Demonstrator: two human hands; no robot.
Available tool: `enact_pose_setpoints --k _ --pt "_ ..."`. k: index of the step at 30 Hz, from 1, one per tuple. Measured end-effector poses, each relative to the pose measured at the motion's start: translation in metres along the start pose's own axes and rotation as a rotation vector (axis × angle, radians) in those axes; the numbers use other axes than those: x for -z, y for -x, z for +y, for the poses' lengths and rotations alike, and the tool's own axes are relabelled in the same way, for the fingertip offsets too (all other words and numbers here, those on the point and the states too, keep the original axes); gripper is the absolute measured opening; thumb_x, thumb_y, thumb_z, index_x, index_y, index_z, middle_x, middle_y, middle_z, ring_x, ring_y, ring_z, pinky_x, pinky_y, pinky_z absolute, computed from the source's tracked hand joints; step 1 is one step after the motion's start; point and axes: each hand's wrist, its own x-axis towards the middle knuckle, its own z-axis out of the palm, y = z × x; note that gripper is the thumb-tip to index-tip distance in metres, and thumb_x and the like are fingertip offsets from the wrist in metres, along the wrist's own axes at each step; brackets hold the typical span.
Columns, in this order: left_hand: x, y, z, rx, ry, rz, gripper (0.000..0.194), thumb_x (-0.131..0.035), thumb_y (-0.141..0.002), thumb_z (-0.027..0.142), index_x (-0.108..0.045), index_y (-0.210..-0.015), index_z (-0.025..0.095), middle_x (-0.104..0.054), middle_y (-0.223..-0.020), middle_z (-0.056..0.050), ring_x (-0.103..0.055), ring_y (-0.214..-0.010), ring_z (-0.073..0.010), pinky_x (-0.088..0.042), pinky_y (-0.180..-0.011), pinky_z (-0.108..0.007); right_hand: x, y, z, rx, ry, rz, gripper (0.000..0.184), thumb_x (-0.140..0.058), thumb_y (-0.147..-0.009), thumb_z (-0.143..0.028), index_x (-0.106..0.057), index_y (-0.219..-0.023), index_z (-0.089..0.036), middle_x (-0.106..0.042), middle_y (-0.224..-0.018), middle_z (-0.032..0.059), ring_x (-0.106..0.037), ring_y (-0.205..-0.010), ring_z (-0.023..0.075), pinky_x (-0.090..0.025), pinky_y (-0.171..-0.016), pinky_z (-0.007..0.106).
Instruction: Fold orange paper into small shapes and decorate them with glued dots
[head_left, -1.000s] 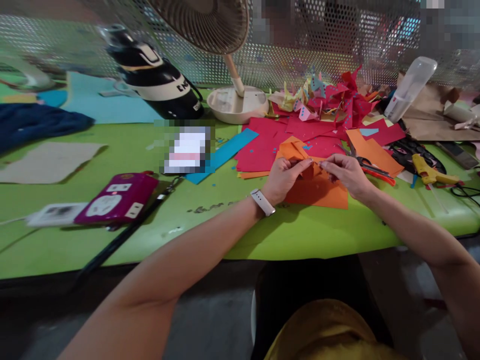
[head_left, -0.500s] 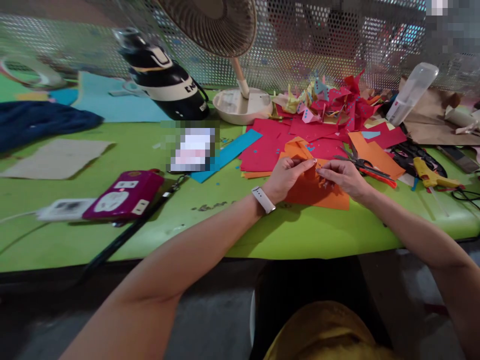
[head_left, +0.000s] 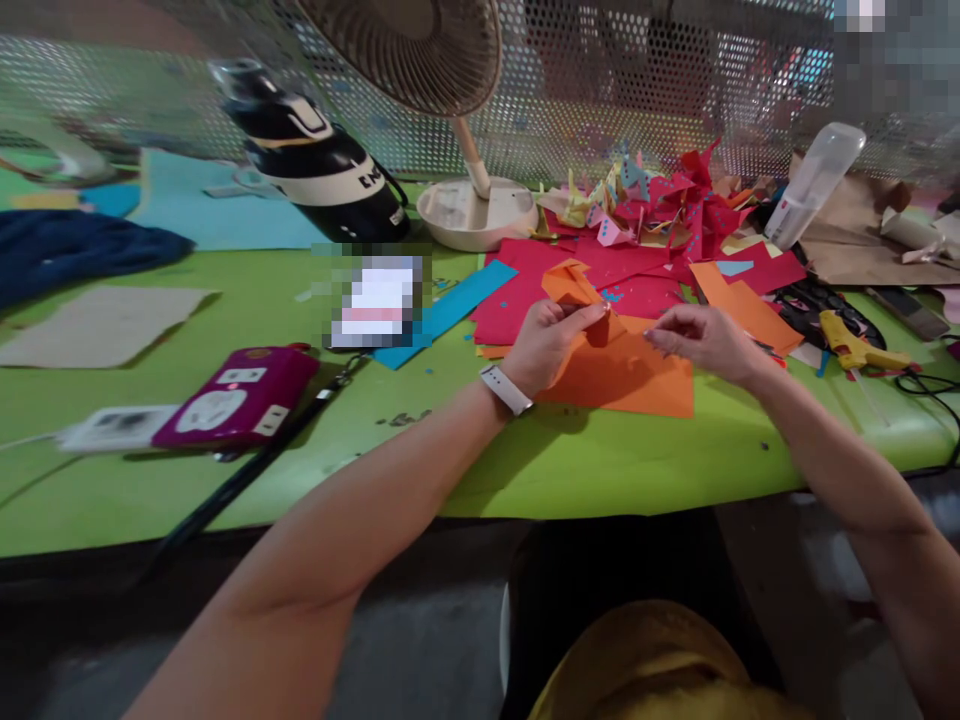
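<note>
My left hand [head_left: 546, 345] pinches a folded piece of orange paper [head_left: 571, 282] between thumb and fingers; part of the paper is hidden behind the hand. To its right, my right hand [head_left: 694, 340] is held apart from the folded piece, thumb and fingertips drawn together. Whatever it pinches, if anything, is too small to make out. Beneath both hands lies a flat orange sheet [head_left: 637, 375]. Red paper sheets [head_left: 525, 275] are stacked just behind it, scattered with small blue bits. An orange strip [head_left: 739, 300] lies beside my right hand, which covers most of the scissors there.
Behind the red sheets is a heap of folded paper shapes [head_left: 675, 205]. A fan [head_left: 480, 215], a black bottle [head_left: 330, 180] and a phone [head_left: 375, 305] stand or lie to the left, with a purple power adapter [head_left: 240, 395]. A yellow glue gun [head_left: 851, 345] lies right.
My hands have drawn apart: the left moved left with the folded orange paper, while the right came away from it and now covers most of the scissors. The view shifted slightly.
</note>
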Motion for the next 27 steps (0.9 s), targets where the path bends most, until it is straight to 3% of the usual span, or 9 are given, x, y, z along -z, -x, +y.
enact_pose_setpoints --k 2,5,9,17,21,24,27 --pt "0.005 -0.005 0.001 -0.034 0.019 0.017 0.022 -0.087 -0.064 0.036 -0.073 -0.067 0.020 -0.072 -0.073 -0.001 -0.065 -0.076 -0.0160 -0.051 -0.078 -0.031 0.030 0.006 -0.002 0.010 0.346 0.049 0.031 -0.071 -0.082 -0.052 -0.070 -0.085 -0.021 -0.071 -0.084 0.0054 -0.063 -0.077 0.0189 -0.045 -0.068 0.031" --pt "0.009 -0.009 0.002 -0.003 0.036 0.005 0.018 -0.086 -0.064 0.031 -0.072 -0.065 0.019 -0.069 -0.071 0.000 -0.063 -0.072 -0.0140 -0.050 -0.075 -0.029 0.064 0.011 0.000 -0.146 0.841 0.012 0.026 -0.075 -0.077 -0.041 -0.071 -0.095 -0.022 -0.072 -0.099 0.0068 -0.064 -0.092 0.0257 -0.042 -0.070 0.033" --pt "0.011 -0.010 0.001 0.028 0.043 -0.017 0.020 -0.082 -0.069 0.027 -0.068 -0.059 0.018 -0.064 -0.065 0.001 -0.058 -0.066 -0.0121 -0.048 -0.067 -0.026 0.074 0.008 0.009 -0.332 1.068 -0.160 0.029 -0.073 -0.077 -0.036 -0.069 -0.102 -0.021 -0.072 -0.106 0.0094 -0.065 -0.095 0.0291 -0.037 -0.065 0.032" --pt "0.022 -0.018 -0.007 0.041 0.100 -0.133 0.017 -0.084 -0.069 0.027 -0.071 -0.069 0.017 -0.066 -0.070 0.000 -0.058 -0.065 -0.0107 -0.046 -0.064 -0.025 0.074 0.003 0.017 -0.280 1.052 -0.195 0.016 -0.063 -0.078 -0.026 -0.069 -0.092 -0.020 -0.071 -0.092 0.0077 -0.063 -0.083 0.0232 -0.032 -0.061 0.030" --pt "0.026 -0.020 -0.008 0.022 0.040 -0.174 0.025 -0.088 -0.065 0.035 -0.071 -0.070 0.017 -0.065 -0.068 0.001 -0.058 -0.065 -0.0110 -0.046 -0.069 -0.026 0.078 0.003 0.004 -0.262 0.974 -0.095 0.016 -0.059 -0.078 -0.028 -0.066 -0.089 -0.018 -0.067 -0.084 0.0076 -0.057 -0.074 0.0199 -0.032 -0.062 0.030" --pt "0.029 -0.020 -0.007 -0.016 -0.076 -0.196 0.032 -0.088 -0.065 0.043 -0.070 -0.070 0.018 -0.067 -0.070 0.000 -0.059 -0.069 -0.0127 -0.046 -0.073 -0.029 0.075 0.003 -0.008 -0.200 0.779 -0.067 0.013 -0.053 -0.079 -0.026 -0.062 -0.084 -0.018 -0.063 -0.078 0.0053 -0.053 -0.070 0.0171 -0.033 -0.063 0.030" --pt "0.032 -0.021 -0.005 -0.041 -0.209 -0.213 0.036 -0.084 -0.068 0.051 -0.069 -0.068 0.017 -0.067 -0.069 -0.001 -0.058 -0.069 -0.0139 -0.046 -0.074 -0.031 0.067 0.004 -0.016 -0.176 0.505 -0.186 0.019 -0.047 -0.084 -0.031 -0.063 -0.081 -0.020 -0.059 -0.069 0.0010 -0.051 -0.064 0.0147 -0.034 -0.061 0.028"
